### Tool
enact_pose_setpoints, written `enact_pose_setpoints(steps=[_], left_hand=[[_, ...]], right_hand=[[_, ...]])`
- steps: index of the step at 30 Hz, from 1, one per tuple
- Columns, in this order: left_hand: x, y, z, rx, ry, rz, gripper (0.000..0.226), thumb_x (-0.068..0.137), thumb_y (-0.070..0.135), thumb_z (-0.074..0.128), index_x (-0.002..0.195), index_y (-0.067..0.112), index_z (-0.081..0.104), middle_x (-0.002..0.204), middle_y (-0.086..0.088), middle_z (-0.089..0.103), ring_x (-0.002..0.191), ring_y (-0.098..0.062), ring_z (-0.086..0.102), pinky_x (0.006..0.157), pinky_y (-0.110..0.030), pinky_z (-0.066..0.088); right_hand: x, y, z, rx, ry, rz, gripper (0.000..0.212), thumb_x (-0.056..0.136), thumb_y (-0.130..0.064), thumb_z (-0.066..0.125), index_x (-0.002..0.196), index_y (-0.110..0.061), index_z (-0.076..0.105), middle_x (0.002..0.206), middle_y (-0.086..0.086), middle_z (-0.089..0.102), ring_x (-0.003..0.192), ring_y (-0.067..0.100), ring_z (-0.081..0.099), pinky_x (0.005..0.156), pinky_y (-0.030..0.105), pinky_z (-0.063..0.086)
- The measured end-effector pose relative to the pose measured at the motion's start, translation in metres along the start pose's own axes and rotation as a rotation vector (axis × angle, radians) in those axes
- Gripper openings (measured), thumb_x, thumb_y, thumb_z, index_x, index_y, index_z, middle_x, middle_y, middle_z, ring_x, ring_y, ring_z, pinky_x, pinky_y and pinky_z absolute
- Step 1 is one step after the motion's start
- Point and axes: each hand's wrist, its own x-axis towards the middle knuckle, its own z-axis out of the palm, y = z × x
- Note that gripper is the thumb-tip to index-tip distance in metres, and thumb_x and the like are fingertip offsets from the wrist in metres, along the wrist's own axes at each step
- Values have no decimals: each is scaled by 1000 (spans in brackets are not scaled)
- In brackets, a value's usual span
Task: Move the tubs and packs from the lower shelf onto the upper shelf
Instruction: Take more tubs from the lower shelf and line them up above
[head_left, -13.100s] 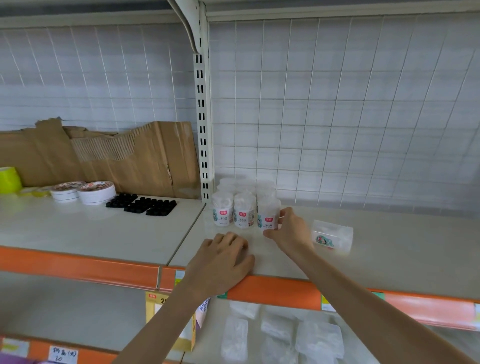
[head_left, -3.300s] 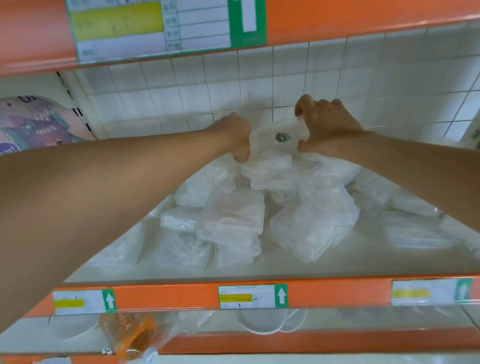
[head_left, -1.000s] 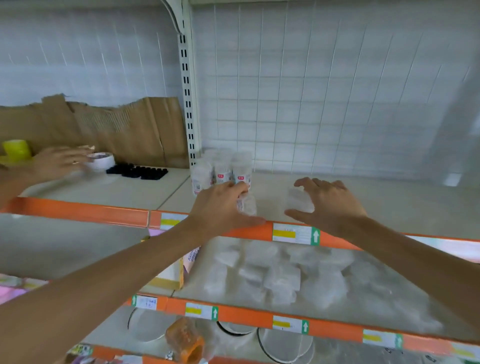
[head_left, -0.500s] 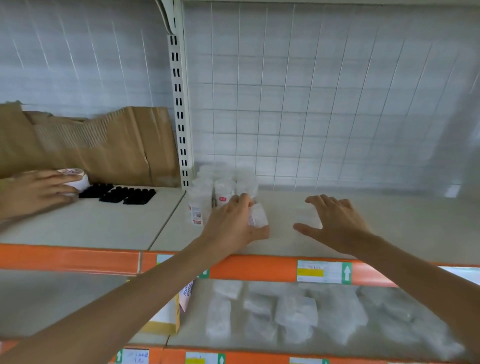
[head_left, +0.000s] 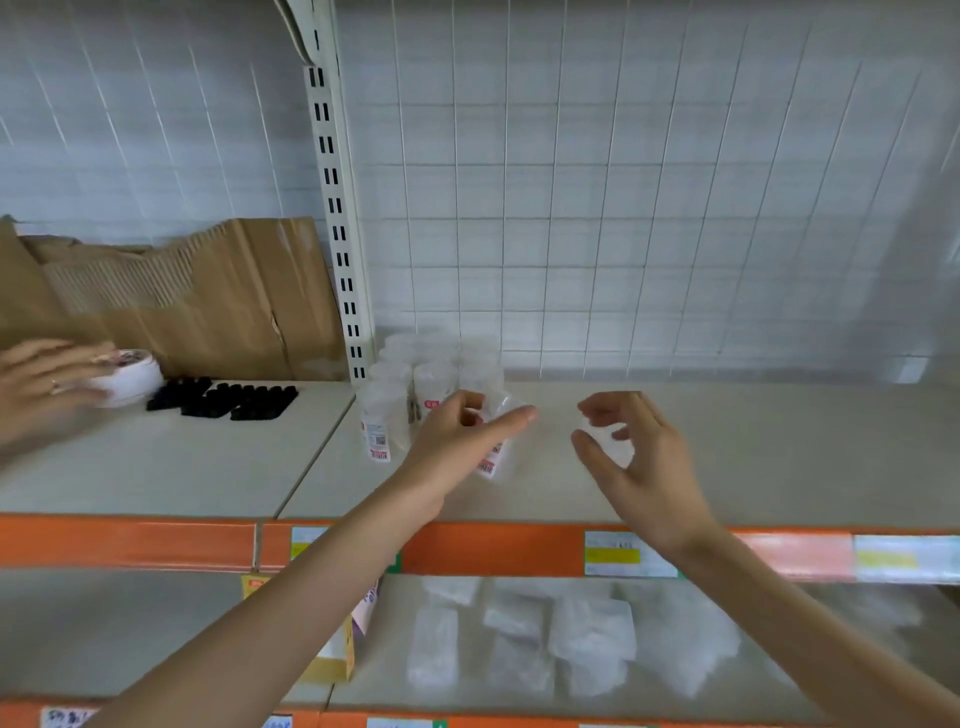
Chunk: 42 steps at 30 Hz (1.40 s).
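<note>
Adding to clear tubs (head_left: 431, 364) clustered on the beige upper shelf (head_left: 779, 452), the left hand (head_left: 457, 441) grips another red-labelled plastic tub (head_left: 492, 464); the right hand (head_left: 639, 462) hovers, fingers loosely parted, empty.

Torn cardboard (head_left: 208, 296) is leaning at ten o'clock. Black pieces (head_left: 228, 400) are lying before it, with a white round box (head_left: 127, 376) sitting at their nine o'clock. A slotted post (head_left: 337, 208) is standing at twelve.
</note>
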Motion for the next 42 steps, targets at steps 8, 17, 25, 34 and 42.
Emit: enact_pose_setpoints(steps=[8, 17, 25, 34, 42], left_hand=[[-19, 6, 3, -224, 40, -46, 34, 78, 49, 76, 104, 27, 66, 96, 6, 74, 94, -11, 68, 92, -39, 55], [-35, -3, -14, -125, -17, 69, 13, 96, 48, 52, 99, 40, 61, 105, 16, 68, 103, -1, 64, 85, -19, 51], [-43, -16, -36, 111, 23, 159, 17, 93, 25, 66, 107, 36, 64, 107, 15, 72, 96, 3, 67, 93, -23, 52], [-59, -62, -79, 794, 9, 424, 48, 93, 62, 36, 110, 29, 67, 106, 22, 59, 97, 3, 55, 86, -22, 46], [-63, -75, -76, 1034, 127, 661, 46, 104, 50, 17, 103, 27, 58, 105, 16, 57, 92, -8, 54, 76, -28, 42]], right_hand=[[5, -24, 37, 322, -433, 378, 52, 80, -36, 79, 121, -25, 50, 111, -11, 65, 100, 6, 64, 89, 26, 52], [16, -16, 36, 581, -488, 363, 35, 84, -12, 75, 116, -16, 64, 110, -5, 72, 100, 6, 69, 85, 16, 51], [22, -16, 49, 526, -549, 402, 54, 74, -8, 84, 119, -19, 57, 106, 2, 73, 95, 12, 71, 82, 21, 54], [37, -19, 88, 312, -473, 349, 53, 70, -11, 87, 115, -14, 58, 105, 2, 71, 90, 15, 70, 83, 31, 58], [48, -18, 108, 150, -463, 331, 58, 68, -18, 89, 115, -13, 55, 103, -2, 67, 92, 18, 68, 87, 37, 56]])
